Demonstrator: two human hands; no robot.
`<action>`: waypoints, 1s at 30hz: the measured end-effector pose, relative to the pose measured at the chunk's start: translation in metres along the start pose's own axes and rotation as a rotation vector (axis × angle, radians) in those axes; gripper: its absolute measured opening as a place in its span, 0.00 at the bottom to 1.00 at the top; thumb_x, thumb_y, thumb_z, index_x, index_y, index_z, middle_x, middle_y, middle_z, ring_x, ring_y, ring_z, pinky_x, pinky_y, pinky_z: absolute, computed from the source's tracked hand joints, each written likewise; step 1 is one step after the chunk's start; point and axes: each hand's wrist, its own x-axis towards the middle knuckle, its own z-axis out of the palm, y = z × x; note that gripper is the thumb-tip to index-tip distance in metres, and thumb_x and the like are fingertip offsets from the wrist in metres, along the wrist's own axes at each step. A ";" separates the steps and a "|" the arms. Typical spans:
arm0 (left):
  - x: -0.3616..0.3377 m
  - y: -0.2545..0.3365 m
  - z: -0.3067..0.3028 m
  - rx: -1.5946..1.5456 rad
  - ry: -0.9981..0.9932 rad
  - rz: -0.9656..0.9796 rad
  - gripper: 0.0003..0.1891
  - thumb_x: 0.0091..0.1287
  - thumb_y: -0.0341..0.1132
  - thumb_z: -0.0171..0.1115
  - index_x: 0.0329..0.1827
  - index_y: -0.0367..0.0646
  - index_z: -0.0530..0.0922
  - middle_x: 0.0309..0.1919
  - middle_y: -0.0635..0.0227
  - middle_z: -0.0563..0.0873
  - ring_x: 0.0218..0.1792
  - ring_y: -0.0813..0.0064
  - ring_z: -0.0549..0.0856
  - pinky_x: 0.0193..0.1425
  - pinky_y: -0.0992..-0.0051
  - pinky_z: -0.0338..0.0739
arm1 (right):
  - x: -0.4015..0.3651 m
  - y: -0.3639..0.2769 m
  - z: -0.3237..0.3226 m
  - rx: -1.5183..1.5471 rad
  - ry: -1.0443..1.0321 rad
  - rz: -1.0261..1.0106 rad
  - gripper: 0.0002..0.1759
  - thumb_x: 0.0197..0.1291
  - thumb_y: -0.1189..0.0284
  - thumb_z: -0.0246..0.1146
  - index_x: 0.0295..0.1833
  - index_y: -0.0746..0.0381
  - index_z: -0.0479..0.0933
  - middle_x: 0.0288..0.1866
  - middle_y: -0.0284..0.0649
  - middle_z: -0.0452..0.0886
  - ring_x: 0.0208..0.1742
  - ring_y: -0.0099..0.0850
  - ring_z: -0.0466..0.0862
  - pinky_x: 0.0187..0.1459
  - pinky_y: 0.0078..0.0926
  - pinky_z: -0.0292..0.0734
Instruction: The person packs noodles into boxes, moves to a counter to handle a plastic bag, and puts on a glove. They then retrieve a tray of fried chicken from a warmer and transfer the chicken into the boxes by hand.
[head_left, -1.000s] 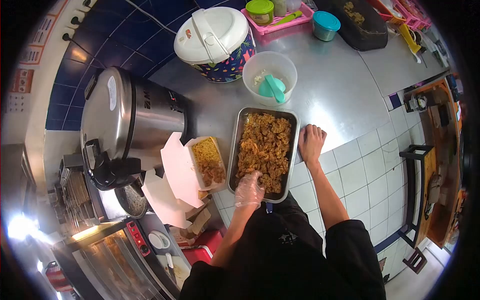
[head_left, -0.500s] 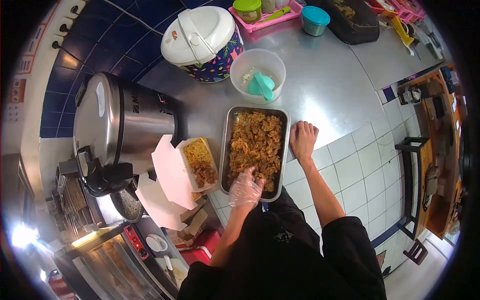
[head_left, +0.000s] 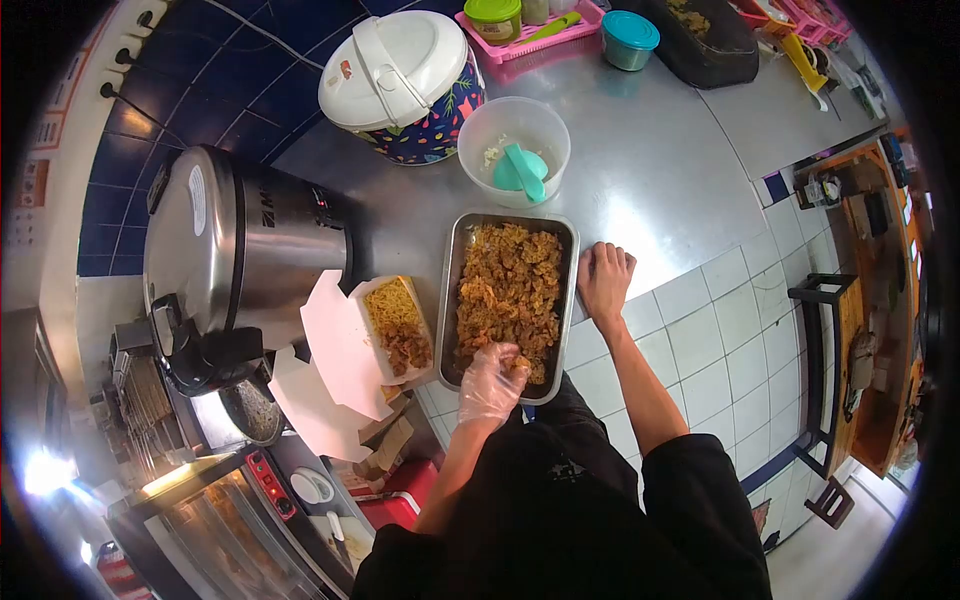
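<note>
My left hand (head_left: 490,385), in a clear plastic glove, is inside the near end of a metal tray (head_left: 573,300) filled with brown crispy fried chicken pieces (head_left: 508,285). Its fingers are closed around some of the chicken, and a bit shows at the fingertips. Bare and loosely curled, my right hand (head_left: 605,280) rests on the counter's edge just right of the tray, with nothing visible in it. Left of the tray stands an open paper food box (head_left: 340,335) holding yellow noodles (head_left: 395,305) topped with chicken pieces (head_left: 405,348).
Behind the tray is a clear plastic tub (head_left: 475,150) with a turquoise scoop (head_left: 522,172). A patterned rice container (head_left: 410,135) with a white lid and a large steel cooker (head_left: 285,245) stand at left. A pink basket (head_left: 530,50) and turquoise-lidded tub (head_left: 630,42) are farther back.
My left hand's fingers have drawn together around chicken in the tray, and the hand has turned slightly. My right hand stays at the counter's edge.
</note>
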 end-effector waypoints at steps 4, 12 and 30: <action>-0.021 0.069 -0.047 -0.202 0.008 -0.026 0.13 0.61 0.31 0.72 0.48 0.42 0.82 0.46 0.58 0.86 0.41 0.62 0.87 0.46 0.65 0.82 | 0.000 0.002 0.003 0.013 0.028 -0.012 0.06 0.61 0.74 0.60 0.34 0.63 0.73 0.33 0.44 0.76 0.41 0.42 0.77 0.52 0.43 0.67; -0.067 0.184 -0.157 -0.484 -0.063 0.825 0.14 0.58 0.28 0.72 0.48 0.45 0.83 0.44 0.62 0.88 0.44 0.58 0.87 0.49 0.64 0.82 | -0.002 0.000 0.004 0.012 0.001 -0.026 0.05 0.63 0.73 0.61 0.36 0.63 0.74 0.34 0.43 0.77 0.42 0.42 0.77 0.53 0.42 0.67; -0.034 0.178 -0.157 -0.267 0.108 0.686 0.16 0.57 0.28 0.72 0.49 0.46 0.82 0.43 0.63 0.88 0.45 0.58 0.87 0.49 0.63 0.82 | -0.001 -0.003 0.003 -0.022 -0.003 -0.044 0.05 0.64 0.73 0.60 0.37 0.63 0.74 0.33 0.42 0.76 0.41 0.41 0.77 0.54 0.41 0.66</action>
